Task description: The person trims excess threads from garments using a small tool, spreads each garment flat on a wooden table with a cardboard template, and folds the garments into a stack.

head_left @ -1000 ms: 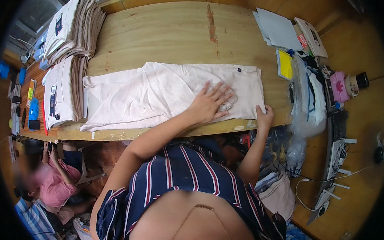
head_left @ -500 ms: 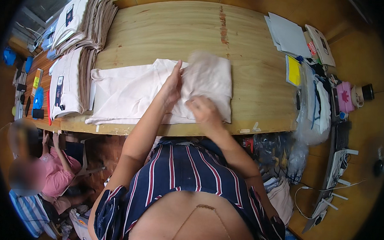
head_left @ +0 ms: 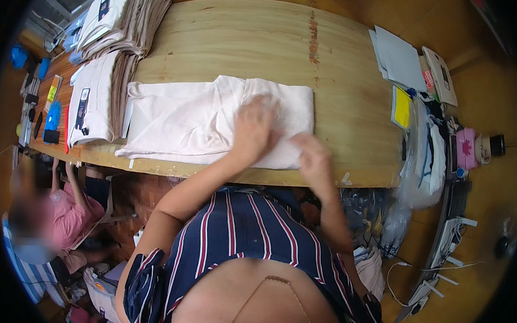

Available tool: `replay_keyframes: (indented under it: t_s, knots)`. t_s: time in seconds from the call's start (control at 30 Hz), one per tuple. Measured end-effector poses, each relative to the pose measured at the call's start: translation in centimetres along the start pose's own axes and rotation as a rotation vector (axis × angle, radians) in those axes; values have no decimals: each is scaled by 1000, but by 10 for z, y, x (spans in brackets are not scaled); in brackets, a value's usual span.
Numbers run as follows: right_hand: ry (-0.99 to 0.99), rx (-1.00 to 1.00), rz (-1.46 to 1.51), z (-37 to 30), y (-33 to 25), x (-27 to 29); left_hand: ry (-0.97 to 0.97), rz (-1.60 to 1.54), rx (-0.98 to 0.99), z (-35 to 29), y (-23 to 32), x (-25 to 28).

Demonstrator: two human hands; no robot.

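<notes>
A pale pink garment [head_left: 174, 117] lies folded lengthwise on the wooden table [head_left: 363, 149]; its exact kind is hard to tell. Over its right part rests my left hand [head_left: 255, 129], palm down with fingers stretched forward, their tips smeared by motion. At the garment's near right corner is my right hand [head_left: 315, 161], fingers bent toward the cloth and blurred. Whether those fingers hold the fabric cannot be made out. Just left of the garment stands a stack of folded pale garments [head_left: 97, 97] with a dark tag on top.
A taller stack of folded garments [head_left: 123, 23] stands at the far left. Along the right edge are grey-white sheets [head_left: 398, 58], a yellow card [head_left: 401, 108], plastic bags [head_left: 422, 174] and a pink container [head_left: 465, 148]. A person in pink [head_left: 74, 211] sits at the lower left.
The raised, blurred fold of cloth at the garment's right has come down flat. My left hand has moved right onto it; my right hand has moved right, toward the near corner.
</notes>
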State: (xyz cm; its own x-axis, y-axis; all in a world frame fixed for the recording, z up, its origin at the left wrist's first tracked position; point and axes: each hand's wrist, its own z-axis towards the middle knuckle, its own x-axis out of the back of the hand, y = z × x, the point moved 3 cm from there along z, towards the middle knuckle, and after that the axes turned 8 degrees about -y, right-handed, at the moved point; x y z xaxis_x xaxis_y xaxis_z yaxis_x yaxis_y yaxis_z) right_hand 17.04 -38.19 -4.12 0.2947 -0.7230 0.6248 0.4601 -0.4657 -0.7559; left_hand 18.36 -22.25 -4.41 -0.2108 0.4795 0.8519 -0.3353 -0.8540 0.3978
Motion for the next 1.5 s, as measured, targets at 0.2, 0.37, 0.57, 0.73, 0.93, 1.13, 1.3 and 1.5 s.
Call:
replay_keyframes:
  t_s: [0.2, 0.37, 0.57, 0.73, 0.93, 1.13, 1.3, 1.5]
  knots:
    - [-291, 180, -274, 95, 32, -7, -478, 131, -230, -20, 44, -63]
    - [-509, 256, -604, 110, 65, -43, -433, 228, -134, -32, 54, -71]
    - [-387, 182, -246, 103, 88, 20, -307, 313, -40, -53, 68, -77]
    - [-488, 93, -315, 69, 99, 29, -284, 328, -107, -33, 52, -68]
    - [-189, 36, 345, 73, 142, 54, 129, -721, 84, -14, 29, 18]
    - [-145, 246, 995, 133, 26, 68, 529, -1301, 442, -65, 18, 64]
    - [-600, -193, 436, 222, -10, -82, 730, -784, 993, -143, -81, 23]
    - [-601, -100, 166, 237, 50, -153, 569, -524, 1048, -147, -97, 41]
